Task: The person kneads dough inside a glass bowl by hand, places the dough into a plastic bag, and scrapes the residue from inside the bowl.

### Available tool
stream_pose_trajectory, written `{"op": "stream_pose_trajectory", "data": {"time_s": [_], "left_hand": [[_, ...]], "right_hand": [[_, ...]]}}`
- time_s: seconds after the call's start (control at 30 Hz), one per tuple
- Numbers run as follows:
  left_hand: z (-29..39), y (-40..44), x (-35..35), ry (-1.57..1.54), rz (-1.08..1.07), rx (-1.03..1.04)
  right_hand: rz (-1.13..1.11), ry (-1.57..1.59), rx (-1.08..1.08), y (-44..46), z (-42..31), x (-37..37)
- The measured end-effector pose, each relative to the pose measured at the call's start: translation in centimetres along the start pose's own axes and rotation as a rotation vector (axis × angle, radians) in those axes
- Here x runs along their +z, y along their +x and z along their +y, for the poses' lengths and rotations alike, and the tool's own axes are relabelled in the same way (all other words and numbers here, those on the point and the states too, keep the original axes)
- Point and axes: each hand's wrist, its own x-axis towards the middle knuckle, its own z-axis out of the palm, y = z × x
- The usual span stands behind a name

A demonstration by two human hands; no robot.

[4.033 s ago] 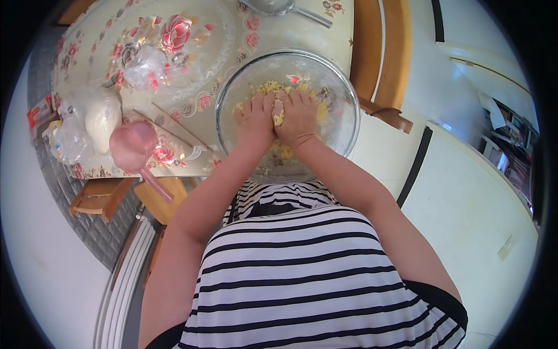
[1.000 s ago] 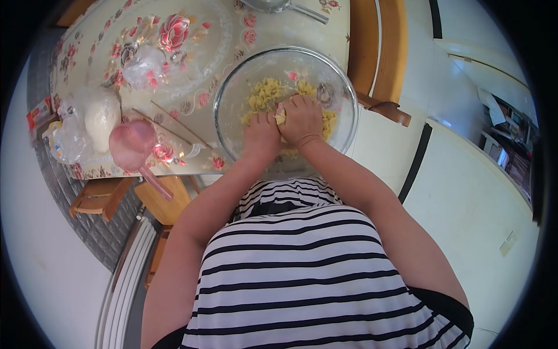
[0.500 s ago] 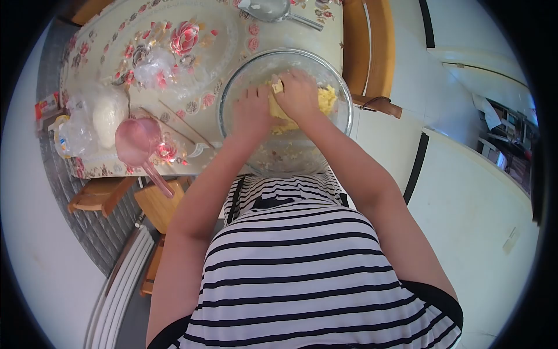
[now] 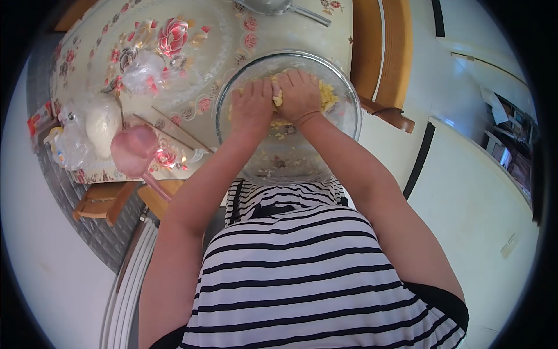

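Bare left hand (image 4: 252,107) and bare right hand (image 4: 298,96) — fingers half-curled, hold unclear — partly covering crumbly yellow dough (image 4: 327,98), round clear glass bowl (image 4: 342,125), grey metal scoop (image 4: 272,5) cropped above

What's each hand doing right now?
Left hand: on the yellow mixture in the glass bowl; open or closed can't be told.
Right hand: on the same mixture; likewise can't be told.

Part of the crumbly yellow dough (image 4: 328,96) is hidden beneath the left grip (image 4: 253,106) and right grip (image 4: 298,96), the metal scoop (image 4: 272,5) is cut by the top edge, and the clutter (image 4: 503,152) far right cannot be identified.
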Motion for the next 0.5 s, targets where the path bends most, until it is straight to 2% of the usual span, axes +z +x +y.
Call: {"op": "stream_pose_trajectory", "data": {"time_s": [0.07, 0.27, 0.33, 0.37, 0.43, 0.5], "left_hand": [[0.1, -0.1, -0.1, -0.015, 0.006, 0.0], [0.4, -1.0, 0.2, 0.039, 0.051, 0.02], [0.9, -1.2, 0.4, -0.061, 0.074, -0.1], [1.3, -1.8, 0.4, -0.06, 0.083, -0.098], [2.5, -3.7, 0.0, -0.267, -0.019, -0.246], [3.1, -5.7, -0.7, -0.358, -0.073, -0.26]], "right_hand": [[0.053, 0.012, -0.025, -0.1, 0.3, 0.3], [-0.052, -0.029, -0.006, -0.1, -0.5, -1.3], [-0.173, 0.006, -0.059, 0.3, -0.1, -1.7], [-0.166, 0.001, -0.062, 0.2, -0.1, -2.0], [-0.266, 0.089, -0.218, 0.1, 0.1, -2.7], [-0.325, 0.105, -0.207, -0.8, -1.1, -3.5]]}}
